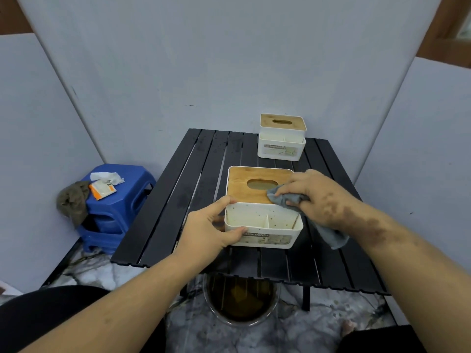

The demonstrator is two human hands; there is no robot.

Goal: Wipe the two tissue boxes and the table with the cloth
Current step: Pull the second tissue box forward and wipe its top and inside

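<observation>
A person's left hand (211,226) holds the near tissue box (263,210) by its left side, grip curled round the rim. The right hand (314,197) pinches a grey cloth (285,198) against the box's wooden lid. Beyond both hands, a second tissue box (281,136) stands on the black slatted table (178,200).

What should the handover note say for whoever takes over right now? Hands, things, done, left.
Left hand: grips the left end of the near tissue box, steadying it.
Right hand: holds the grey cloth and presses it on that box's wooden lid, right of the slot; the cloth's tail hangs past the box's right side.
Far tissue box: at the back of the black slatted table, untouched by either hand.
Done: cannot tell; the near box's open front compartments show brown specks.
Left: finish the near box, then the far box and the table.
</observation>
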